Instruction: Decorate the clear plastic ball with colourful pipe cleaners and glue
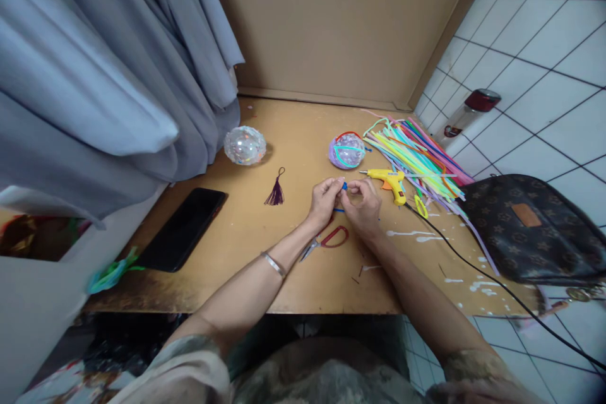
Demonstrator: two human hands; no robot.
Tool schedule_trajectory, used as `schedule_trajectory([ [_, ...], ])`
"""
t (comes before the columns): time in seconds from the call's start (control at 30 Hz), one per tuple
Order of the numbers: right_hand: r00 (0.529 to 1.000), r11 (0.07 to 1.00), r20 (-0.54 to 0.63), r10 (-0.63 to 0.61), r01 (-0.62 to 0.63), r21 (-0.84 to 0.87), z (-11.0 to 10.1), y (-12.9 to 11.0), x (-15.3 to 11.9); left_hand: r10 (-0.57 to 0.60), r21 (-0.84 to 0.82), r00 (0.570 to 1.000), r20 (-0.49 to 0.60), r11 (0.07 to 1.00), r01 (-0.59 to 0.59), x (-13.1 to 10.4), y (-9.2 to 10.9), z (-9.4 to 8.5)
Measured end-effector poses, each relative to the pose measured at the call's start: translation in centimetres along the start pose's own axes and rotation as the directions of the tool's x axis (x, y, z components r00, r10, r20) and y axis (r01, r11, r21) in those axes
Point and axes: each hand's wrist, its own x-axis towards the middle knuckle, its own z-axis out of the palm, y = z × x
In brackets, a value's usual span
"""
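Observation:
My left hand [324,201] and my right hand [363,207] meet over the table, fingertips pinched together on a small coiled blue pipe cleaner [344,186]. A straight blue length shows below, between the hands; whether it joins the coil I cannot tell. Red-handled scissors [335,238] lie just under my wrists. Beyond the hands sits a clear ball [348,151] with purple, red and turquoise strands around it. A yellow glue gun [387,182] lies right of my right hand. To the left rests a dark purple tassel [275,191].
A second clear ball [245,145] stands at the back left, near a grey curtain [189,63]. A black phone [184,229] lies left. Many coloured pipe cleaners [411,151], a bottle [466,117] and a brown patterned bag [534,227] are right. The black cord [464,259] crosses the table's right side.

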Motion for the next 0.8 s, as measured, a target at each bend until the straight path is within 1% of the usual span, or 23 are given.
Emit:
schedule_trajectory([
  [0.13,1.000,1.000,-0.005,0.011,-0.011,0.019,0.06,-0.08,-0.04,0.052,0.062,0.998,-0.017,0.997,-0.051,0.10,-0.24,-0.07],
  [0.4,1.000,1.000,-0.014,0.008,-0.008,0.012,0.06,0.09,-0.06,0.036,0.069,0.999,-0.022,0.997,-0.034,0.14,-0.41,-0.09],
  [0.8,0.998,0.998,0.006,0.060,-0.060,0.037,-0.09,-0.20,-0.03,0.033,0.094,0.998,-0.054,0.995,-0.028,0.11,-0.15,0.01],
])
